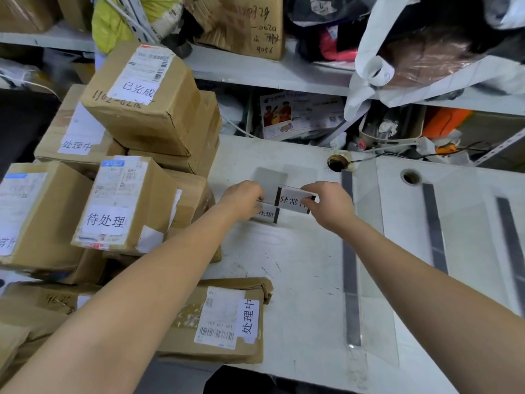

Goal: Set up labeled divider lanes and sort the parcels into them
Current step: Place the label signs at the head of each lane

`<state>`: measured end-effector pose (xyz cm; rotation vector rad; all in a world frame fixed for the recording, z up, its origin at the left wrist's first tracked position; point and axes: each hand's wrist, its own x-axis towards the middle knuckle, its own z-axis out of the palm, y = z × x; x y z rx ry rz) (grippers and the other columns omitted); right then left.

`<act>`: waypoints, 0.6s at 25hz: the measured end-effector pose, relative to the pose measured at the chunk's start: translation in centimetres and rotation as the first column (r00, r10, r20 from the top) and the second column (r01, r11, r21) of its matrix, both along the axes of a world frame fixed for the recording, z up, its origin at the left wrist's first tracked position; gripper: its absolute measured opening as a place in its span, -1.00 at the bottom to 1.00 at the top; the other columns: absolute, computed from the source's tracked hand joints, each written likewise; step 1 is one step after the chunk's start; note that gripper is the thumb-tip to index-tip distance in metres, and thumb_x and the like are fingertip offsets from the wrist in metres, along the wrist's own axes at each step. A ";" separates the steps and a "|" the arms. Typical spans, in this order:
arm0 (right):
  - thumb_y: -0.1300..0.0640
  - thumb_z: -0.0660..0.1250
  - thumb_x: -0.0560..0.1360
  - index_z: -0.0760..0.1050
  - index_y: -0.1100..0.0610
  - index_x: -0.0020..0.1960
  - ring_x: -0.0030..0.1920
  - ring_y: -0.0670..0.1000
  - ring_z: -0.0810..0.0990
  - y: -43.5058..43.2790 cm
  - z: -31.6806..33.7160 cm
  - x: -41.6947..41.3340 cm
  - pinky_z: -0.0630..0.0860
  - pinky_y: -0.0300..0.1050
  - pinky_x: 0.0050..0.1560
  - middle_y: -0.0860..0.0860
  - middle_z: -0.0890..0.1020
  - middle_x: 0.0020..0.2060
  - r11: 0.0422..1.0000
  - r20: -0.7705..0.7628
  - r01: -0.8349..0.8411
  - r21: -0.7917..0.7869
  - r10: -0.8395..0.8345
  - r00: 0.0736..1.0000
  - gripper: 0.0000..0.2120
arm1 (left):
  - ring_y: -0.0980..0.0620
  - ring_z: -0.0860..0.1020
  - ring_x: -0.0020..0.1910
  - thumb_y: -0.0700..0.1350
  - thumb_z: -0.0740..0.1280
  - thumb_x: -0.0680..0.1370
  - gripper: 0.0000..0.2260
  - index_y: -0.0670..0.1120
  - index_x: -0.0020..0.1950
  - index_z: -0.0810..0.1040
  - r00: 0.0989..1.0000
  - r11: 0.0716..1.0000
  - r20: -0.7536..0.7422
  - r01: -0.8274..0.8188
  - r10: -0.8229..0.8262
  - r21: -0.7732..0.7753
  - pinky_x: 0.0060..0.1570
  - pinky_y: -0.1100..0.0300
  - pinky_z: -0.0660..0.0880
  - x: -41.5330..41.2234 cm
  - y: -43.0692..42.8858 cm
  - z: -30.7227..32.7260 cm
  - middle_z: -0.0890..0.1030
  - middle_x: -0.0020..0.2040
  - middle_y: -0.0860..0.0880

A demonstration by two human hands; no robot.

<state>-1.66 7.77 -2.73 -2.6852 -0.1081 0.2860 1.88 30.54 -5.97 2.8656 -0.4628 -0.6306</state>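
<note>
Label card reading 异常 is pinched at its ends by the curled fingers of the left hand and right hand. A second card, 处理, lies just beneath on the table. The 待处理 parcel and the 已完成 parcel sit left of the fingers.

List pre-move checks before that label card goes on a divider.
1. Grip of right hand on top label card: ok, pinched at its right end.
2. Grip of left hand on lower card: ok, fingers curled on it.
3. Top card's text fully readable: not ok, fingers cover its end.
4. Clear dividers standing as lanes: not ok, they appear to lie flat on the table.
5. Parcels sorted: not ok, all stacked at left.
6. Card slot on a divider: cannot tell.
</note>
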 end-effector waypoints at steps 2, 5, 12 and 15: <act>0.13 0.34 0.58 0.67 0.01 0.07 -0.06 0.10 0.58 -1.0 0.3 -0.8 0.61 0.04 -0.16 0.01 0.68 -0.05 0.999 0.021 0.037 0.015 -0.037 0.999 -0.85 | -0.16 0.57 0.13 -0.14 0.35 0.60 -0.79 -0.05 0.22 0.63 1.000 1.000 -0.015 0.011 -0.011 0.013 0.09 -0.03 0.55 -0.1 -0.5 -0.5 0.60 0.16 -0.07; 0.13 0.35 0.58 0.68 0.03 0.10 -0.04 0.09 0.57 -1.9 0.7 -2.1 0.57 -0.01 -0.18 0.01 0.69 -0.03 0.996 0.035 0.082 0.041 -0.084 0.996 -0.84 | -0.13 0.57 0.07 -0.17 0.35 0.61 -0.80 -0.02 0.21 0.63 1.000 1.000 -0.018 0.007 -0.007 0.009 -0.01 0.07 0.50 -0.2 -0.3 -1.1 0.63 0.11 -0.06; 0.12 0.36 0.57 0.67 0.02 0.06 -0.09 0.08 0.57 -2.4 2.5 -4.3 0.53 -0.05 -0.29 0.01 0.70 -0.08 0.990 0.076 0.128 0.061 -0.133 0.988 -0.87 | -0.15 0.59 -0.01 -0.11 0.34 0.63 -0.87 -0.04 0.08 0.68 0.998 0.979 0.044 -0.041 0.050 -0.200 0.00 -0.05 0.56 -0.1 0.7 1.7 0.65 0.01 -0.09; 0.11 0.36 0.59 0.67 0.02 0.10 -0.11 0.06 0.55 -2.7 4.3 -5.2 0.47 -0.12 -0.33 0.01 0.70 -0.07 0.987 0.104 0.149 0.058 -0.154 0.983 -0.85 | -0.10 0.59 0.01 -0.12 0.36 0.63 -0.84 -0.07 0.15 0.69 0.995 0.948 0.086 -0.028 0.059 -0.318 0.05 -0.03 0.56 -0.1 0.6 4.4 0.66 0.04 -0.05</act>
